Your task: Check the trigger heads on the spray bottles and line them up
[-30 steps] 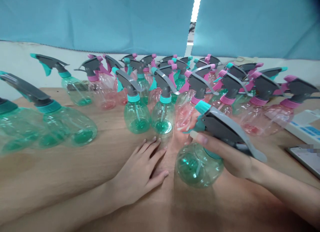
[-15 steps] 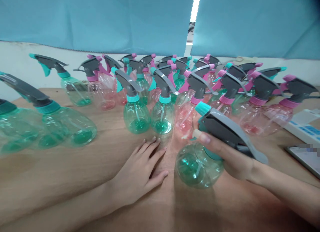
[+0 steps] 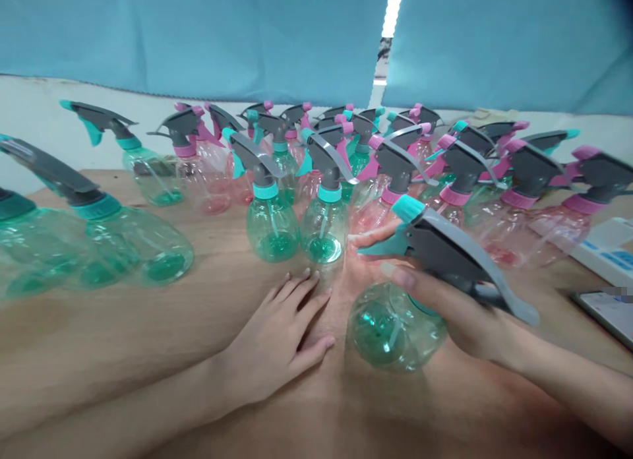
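My right hand (image 3: 455, 310) grips a green spray bottle (image 3: 378, 330) by its neck, just under the grey trigger head. The bottle tilts, its teal nozzle pointing up and left and its round base toward me. A finger stretches out past the teal trigger while the thumb lies across the neck. My left hand (image 3: 281, 334) rests flat on the wooden table (image 3: 198, 320), fingers apart, holding nothing. Just beyond its fingertips stand two green spray bottles (image 3: 273, 231) with teal collars. Behind the held bottle, a pink spray bottle (image 3: 373, 215) is partly hidden.
Several more pink and green spray bottles (image 3: 202, 185) crowd the back of the table. At the left, green bottles (image 3: 143, 248) stand close together. A phone (image 3: 606, 310) and a white-and-blue box (image 3: 601, 251) lie at the right. A blue curtain (image 3: 198, 43) hangs behind.
A finger of my right hand has extended off the trigger, which now shows farther out from the neck. The left hand stays put. The view has shifted slightly.
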Tool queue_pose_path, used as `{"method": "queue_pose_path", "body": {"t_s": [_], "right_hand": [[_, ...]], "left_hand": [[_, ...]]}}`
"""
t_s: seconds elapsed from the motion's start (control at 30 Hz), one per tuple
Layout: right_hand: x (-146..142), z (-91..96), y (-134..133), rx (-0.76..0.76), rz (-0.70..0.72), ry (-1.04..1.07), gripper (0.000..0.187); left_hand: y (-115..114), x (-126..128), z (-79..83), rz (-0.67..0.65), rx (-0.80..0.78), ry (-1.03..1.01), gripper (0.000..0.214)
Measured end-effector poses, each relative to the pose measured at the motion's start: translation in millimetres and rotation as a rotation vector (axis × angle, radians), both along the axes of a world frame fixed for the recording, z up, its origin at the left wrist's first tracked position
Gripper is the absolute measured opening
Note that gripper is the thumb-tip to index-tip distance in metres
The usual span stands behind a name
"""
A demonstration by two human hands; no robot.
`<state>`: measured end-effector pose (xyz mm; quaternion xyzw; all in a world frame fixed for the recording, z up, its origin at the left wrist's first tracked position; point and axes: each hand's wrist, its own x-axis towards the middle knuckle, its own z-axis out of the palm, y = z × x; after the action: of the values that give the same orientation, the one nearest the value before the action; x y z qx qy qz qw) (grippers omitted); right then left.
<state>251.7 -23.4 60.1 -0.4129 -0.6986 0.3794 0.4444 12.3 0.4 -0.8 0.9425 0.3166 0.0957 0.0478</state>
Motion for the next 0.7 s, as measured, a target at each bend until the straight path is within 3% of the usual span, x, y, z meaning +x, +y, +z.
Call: {"method": "queue_pose_path", "body": {"t_s": [0.2,0.33,0.7], "right_hand": [[4.4,-7.3,-0.7,-0.023,-0.035,-0.033,0.026],[2.5,-5.2,-0.2,0.073,-0.079,-0.021,0.023],[2.3,-6.2,1.4,0.1,-0.048,-0.022,0.018]], "left_hand": [[0.2,0.4,0.3,-0.006,0.008,0.011,0.052],[0.3,-0.5,-0.5,-0.019,0.024,0.015,0.053],[-0.4,0.5,0.4,-0.023,0.024,0.002,0.052]]}}
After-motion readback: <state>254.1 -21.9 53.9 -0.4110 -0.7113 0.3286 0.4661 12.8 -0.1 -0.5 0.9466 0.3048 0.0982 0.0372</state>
